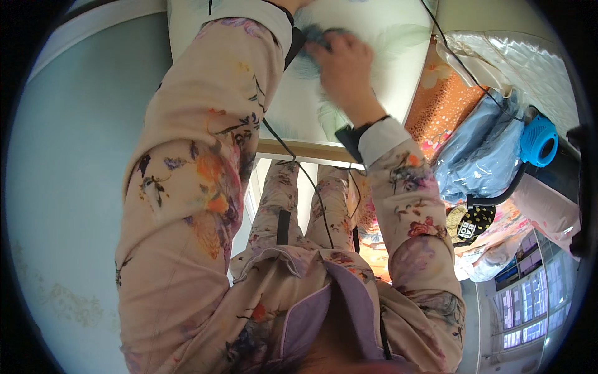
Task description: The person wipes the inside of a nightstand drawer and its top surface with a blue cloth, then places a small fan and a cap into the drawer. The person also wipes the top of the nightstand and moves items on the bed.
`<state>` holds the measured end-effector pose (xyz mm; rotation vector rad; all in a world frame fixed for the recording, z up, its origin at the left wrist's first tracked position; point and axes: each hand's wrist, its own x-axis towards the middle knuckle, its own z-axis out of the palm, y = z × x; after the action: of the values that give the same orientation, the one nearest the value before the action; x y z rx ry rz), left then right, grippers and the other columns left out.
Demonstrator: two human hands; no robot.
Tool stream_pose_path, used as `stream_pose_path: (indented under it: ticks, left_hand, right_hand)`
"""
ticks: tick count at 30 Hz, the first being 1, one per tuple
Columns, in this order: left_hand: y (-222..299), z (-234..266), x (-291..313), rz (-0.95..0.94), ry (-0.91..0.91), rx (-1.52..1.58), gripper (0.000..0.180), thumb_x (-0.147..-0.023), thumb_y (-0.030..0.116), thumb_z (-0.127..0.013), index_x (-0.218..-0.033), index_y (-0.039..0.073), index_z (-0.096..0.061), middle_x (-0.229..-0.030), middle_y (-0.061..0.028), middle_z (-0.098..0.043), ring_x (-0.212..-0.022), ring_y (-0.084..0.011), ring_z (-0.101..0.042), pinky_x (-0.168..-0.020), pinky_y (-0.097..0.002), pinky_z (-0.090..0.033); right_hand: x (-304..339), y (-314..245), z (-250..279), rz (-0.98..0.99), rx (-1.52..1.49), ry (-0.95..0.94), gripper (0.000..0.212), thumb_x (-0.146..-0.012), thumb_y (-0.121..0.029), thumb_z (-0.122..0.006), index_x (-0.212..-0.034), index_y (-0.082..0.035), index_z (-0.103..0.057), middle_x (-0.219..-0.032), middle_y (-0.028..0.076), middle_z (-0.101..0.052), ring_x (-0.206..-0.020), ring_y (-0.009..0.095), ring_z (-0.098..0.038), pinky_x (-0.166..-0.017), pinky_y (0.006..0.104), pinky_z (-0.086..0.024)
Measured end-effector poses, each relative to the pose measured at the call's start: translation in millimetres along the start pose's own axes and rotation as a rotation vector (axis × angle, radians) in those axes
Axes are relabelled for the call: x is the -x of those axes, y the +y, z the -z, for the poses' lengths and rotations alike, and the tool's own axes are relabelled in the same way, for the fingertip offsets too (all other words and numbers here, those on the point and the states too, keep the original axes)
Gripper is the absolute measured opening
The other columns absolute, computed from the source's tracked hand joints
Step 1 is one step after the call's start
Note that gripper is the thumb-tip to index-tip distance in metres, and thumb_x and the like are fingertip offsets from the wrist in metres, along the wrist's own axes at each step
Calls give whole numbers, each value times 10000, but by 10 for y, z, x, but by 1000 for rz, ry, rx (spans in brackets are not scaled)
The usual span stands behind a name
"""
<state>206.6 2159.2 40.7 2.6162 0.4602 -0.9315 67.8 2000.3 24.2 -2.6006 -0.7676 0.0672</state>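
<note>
A white tabletop (pixel 398 68) with a pale feather print lies in front of me. Over it, my right hand (pixel 346 68) has its fingers curled and slightly blurred. Against those fingers is a soft, dark blue-grey wad (pixel 317 37) that looks like cloth; its outline is smeared. My left hand (pixel 300 3) reaches to the top edge of the picture, which cuts off its fingers and whatever they touch. Both wrists wear black bands.
A thin black cable (pixel 293 149) hangs over the table's front edge (pixel 311 151). To the right are blue fabric in clear plastic (pixel 479 149), orange dotted fabric (pixel 436 100), white quilted material (pixel 517 62) and a round blue device (pixel 539 142). A pale wall (pixel 68 187) is on the left.
</note>
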Motion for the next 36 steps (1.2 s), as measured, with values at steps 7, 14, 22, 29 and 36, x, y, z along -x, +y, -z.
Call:
stream_pose_path:
  ticks: [7, 14, 22, 29, 36]
  left_hand:
    - [-57, -83, -51, -92, 53, -75, 665, -816, 526, -597, -942, -126, -630, -967, -286, -636, -938, -389, -614, -817, -404, -490]
    - [-110, -211, -237, -131, 28, -239, 728, -842, 597, -506, -968, -107, -641, -1017, -288, -626, -985, -386, -598, -849, -414, -472]
    - [-173, -262, -368, -123, 7, -249, 697, -870, 568, -493, -982, -104, -641, -1016, -285, -629, -974, -394, -599, -834, -412, -474]
    - [-195, -268, -426, -191, 37, -255, 726, -820, 562, -577, -997, -141, -612, -1022, -293, -625, -977, -393, -602, -836, -406, -477]
    - [-253, -286, -346, -106, 106, -18, 677, -792, 530, -623, -987, -119, -625, -1011, -329, -608, -971, -409, -599, -836, -399, -476]
  right_hand:
    - [1400, -577, -41, 173, -262, -234, 276, -680, -176, -585, -939, -221, -670, -1010, 2, -523, -1017, 219, -479, -883, 449, -352]
    - [1441, 42, 741, 58, -252, -413, 432, -610, -55, -632, -1019, -193, -653, -1086, 82, -535, -1039, 297, -500, -872, 438, -380]
    - [25, 849, 306, 37, 136, 91, 412, -701, -80, -582, -1059, -271, -654, -1125, 52, -587, -1017, 303, -526, -823, 441, -425]
    - [1461, 295, 450, 99, -79, -222, 340, -705, -136, -565, -1011, -263, -638, -1045, -10, -558, -1014, 233, -499, -866, 456, -361]
    - [2320, 139, 475, -11, -92, -309, 343, -681, -127, -602, -994, -263, -640, -1036, -34, -549, -991, 215, -491, -852, 403, -368]
